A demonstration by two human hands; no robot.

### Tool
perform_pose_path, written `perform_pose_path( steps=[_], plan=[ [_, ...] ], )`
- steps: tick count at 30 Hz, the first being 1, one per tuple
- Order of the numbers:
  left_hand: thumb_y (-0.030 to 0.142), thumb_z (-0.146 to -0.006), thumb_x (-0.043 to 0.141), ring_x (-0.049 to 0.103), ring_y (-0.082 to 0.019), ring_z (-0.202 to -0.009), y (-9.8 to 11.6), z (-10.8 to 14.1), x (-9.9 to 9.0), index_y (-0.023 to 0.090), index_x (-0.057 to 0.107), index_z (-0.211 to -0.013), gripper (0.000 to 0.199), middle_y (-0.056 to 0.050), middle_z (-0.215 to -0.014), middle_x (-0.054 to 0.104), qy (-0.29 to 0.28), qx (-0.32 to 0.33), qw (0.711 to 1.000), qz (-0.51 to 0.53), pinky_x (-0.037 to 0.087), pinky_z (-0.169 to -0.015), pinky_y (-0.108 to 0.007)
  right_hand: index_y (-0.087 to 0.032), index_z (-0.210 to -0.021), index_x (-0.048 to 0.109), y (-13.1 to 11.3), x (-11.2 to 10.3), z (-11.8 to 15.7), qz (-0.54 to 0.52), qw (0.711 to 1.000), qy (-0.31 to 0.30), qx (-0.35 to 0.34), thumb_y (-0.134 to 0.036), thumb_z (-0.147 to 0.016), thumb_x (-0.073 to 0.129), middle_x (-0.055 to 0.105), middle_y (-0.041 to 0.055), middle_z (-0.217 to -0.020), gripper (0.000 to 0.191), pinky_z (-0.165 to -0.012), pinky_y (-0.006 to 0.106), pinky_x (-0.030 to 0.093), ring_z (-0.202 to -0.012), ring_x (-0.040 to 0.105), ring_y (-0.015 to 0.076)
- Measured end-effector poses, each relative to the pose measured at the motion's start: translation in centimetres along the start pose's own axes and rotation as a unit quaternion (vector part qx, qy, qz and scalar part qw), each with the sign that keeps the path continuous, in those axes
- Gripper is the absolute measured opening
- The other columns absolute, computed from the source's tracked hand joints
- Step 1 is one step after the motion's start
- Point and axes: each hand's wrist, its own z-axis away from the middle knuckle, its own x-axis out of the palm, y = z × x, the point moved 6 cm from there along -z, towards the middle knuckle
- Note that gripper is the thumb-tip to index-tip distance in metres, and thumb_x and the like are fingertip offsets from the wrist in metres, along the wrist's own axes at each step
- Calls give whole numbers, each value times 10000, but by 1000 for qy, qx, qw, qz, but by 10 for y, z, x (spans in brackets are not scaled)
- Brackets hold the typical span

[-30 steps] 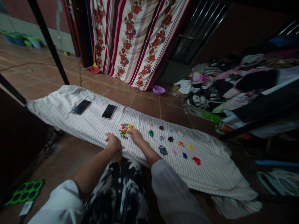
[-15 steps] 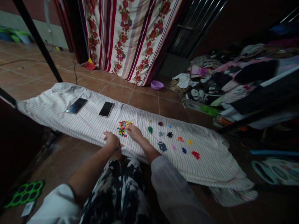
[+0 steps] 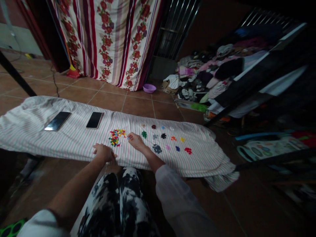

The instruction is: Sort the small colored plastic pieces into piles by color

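A mixed heap of small colored pieces (image 3: 115, 139), red, yellow, green, white and blue, lies on a striped cloth (image 3: 79, 140). To its right, my right hand (image 3: 136, 141) is pinched at the fingertips on what looks like a small light-blue piece. My left hand (image 3: 103, 152) rests on the cloth's near edge, just below the heap, with fingers apart and nothing in it. Right of my right hand lie separate single-color clusters, among them dark green pieces (image 3: 144, 134), dark grey pieces (image 3: 157, 148), black pieces (image 3: 163, 136) and red pieces (image 3: 188, 150).
Two phones, one larger (image 3: 57, 121) and one smaller (image 3: 94, 120), lie on the cloth at the left. Beyond are a floral curtain (image 3: 108, 42), a purple basin (image 3: 149, 88) and a red dustpan (image 3: 73, 73) on the tiled floor. Piled clothes (image 3: 204, 72) fill the right.
My right hand has drawn away from the heap's right side, opening a small gap beside it. The left hand stays on the cloth's edge. The view has turned to the right.
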Motion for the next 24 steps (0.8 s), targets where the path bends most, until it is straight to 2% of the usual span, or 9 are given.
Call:
perform_pose_path(
  steps=[4, 9, 12, 16, 20, 24],
  plan=[
    [629, -839, 378, 560, -455, -1101, 0, 2, -1, 85, 674, -1162, 698, -304, -1192, 620, 2, 2, 1000, 0, 406, -876, -578, -208, -880, 632, 28, -35, 6, 2, 998, 55, 26, -101, -748, 540, 666, -9, -778, 193, -689, 224, 479, -723, 625, 129],
    [657, -838, 350, 517, -483, -1162, 0, 3, 1, 80, 661, -1186, 742, -322, -1231, 587, 26, -15, 999, -24, 410, -873, -562, -211, -901, 661, 71, -90, 10, 12, 989, 129, 65, -129, -766, 519, 689, -8, -800, 212, -724, 243, 501, -747, 645, 134],
    [643, -847, 348, 494, -491, -1195, 1, 4, 1, 68, 638, -1217, 743, -330, -1251, 572, 25, -17, 999, -37, 400, -893, -563, -215, -921, 689, 99, -128, 11, 64, 977, 166, 113, -135, -765, 517, 707, 3, -846, 246, -750, 244, 501, -779, 652, 139],
    [638, -858, 342, 495, -497, -1196, 3, 4, 2, 24, 623, -1222, 767, -366, -1260, 545, 28, -22, 998, -49, 407, -887, -540, -200, -959, 722, 132, -173, 13, 163, 947, 202, 190, -127, -781, 496, 722, 43, -923, 298, -789, 245, 484, -859, 654, 165],
    [642, -864, 340, 512, -495, -1177, 4, 2, 3, 9, 633, -1200, 775, -372, -1242, 554, 47, -25, 996, -66, 407, -875, -526, -207, -972, 736, 156, -198, 10, 201, 925, 209, 247, -129, -810, 484, 729, 53, -986, 309, -796, 230, 467, -907, 654, 172],
    [630, -867, 363, 501, -517, -1172, 5, 0, 4, -28, 626, -1191, 780, -388, -1241, 543, 50, -21, 997, -63, 395, -884, -544, -201, -980, 740, 169, -207, 4, 204, 919, 206, 266, -138, -814, 496, 733, 63, -980, 302, -793, 230, 464, -905, 661, 177]
  ],
)
